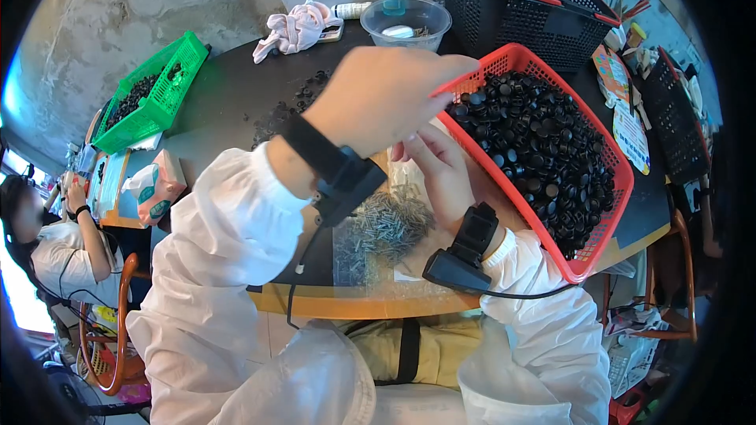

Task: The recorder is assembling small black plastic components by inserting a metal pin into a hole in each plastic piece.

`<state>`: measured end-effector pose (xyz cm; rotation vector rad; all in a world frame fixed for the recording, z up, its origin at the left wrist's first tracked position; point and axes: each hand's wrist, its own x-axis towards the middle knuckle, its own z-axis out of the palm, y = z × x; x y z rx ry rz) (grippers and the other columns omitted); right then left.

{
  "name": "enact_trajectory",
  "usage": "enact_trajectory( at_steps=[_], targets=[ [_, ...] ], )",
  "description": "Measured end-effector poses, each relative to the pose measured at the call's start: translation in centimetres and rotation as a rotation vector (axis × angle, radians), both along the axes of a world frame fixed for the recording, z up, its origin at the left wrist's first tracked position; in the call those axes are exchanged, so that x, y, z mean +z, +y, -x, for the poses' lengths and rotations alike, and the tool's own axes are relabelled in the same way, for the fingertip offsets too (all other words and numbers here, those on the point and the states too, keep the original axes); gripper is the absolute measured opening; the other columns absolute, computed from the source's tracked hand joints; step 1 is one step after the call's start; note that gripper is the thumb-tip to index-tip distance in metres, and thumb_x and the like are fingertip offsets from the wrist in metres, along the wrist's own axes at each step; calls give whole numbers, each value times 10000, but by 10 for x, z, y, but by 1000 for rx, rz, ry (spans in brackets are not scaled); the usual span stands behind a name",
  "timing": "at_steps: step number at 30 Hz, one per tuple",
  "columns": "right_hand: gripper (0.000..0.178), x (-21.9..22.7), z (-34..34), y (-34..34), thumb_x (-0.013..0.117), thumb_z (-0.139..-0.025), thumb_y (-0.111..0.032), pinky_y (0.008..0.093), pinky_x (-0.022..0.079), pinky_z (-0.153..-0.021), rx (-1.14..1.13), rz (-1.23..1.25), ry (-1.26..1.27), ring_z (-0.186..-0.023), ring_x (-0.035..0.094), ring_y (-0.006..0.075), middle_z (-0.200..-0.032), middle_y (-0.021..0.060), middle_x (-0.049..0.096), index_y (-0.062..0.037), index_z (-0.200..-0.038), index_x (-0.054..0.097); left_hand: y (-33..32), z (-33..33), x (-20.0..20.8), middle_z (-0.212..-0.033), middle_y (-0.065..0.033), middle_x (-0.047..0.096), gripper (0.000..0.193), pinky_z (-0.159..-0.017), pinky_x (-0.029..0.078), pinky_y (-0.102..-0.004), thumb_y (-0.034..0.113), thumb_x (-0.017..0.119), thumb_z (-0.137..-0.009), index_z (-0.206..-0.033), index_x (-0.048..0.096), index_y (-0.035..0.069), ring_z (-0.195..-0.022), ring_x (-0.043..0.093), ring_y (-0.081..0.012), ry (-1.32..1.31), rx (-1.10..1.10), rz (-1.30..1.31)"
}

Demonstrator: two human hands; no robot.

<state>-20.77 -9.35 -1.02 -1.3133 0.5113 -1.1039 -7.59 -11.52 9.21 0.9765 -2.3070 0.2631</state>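
My left hand [386,94] is raised over the table, its fingers pointing right to the left rim of a red plastic basket [492,161]. The hand is slightly blurred, and its fingertips are mostly turned from view. The basket holds a heap of round black caps [543,142]. Just below and nearer to me, my right hand [441,173] has its thumb and fingers drawn together; what they pinch, if anything, is hidden. A pile of small silvery metal pins [390,224] lies on clear plastic under my wrists. Loose black caps [276,122] are scattered left of my left hand.
A green basket [150,102] of black parts stands far left, near a seated person [67,244]. Along the back are a pink cloth [298,27], a clear tub [421,20] and a tall black basket [512,16]. A cable [291,299] hangs from my left wrist device.
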Motion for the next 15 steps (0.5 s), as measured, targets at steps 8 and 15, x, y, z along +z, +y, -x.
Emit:
enact_trajectory(
  at_steps=[8, 15],
  targets=[
    [170, -3, 2, -15, 578, -880, -30, 342, 474, -742, -259, 416, 489, -819, 609, 246, -868, 113, 634, -79, -1019, 663, 55, -93, 7, -843, -76, 663, 158, -636, 482, -287, 47, 732, -753, -909, 721, 71, -742, 606, -218, 27, 47, -220],
    [232, -14, -9, -24, 712, -765, -95, 392, 451, -832, -270, 797, 703, -903, 556, 303, -937, 91, 626, -76, -992, 670, 100, -107, -37, -768, -9, 611, 164, -634, 458, -321, 88, 800, -675, -823, 733, 114, -715, 570, -207, 60, -58, -449]
  ],
)
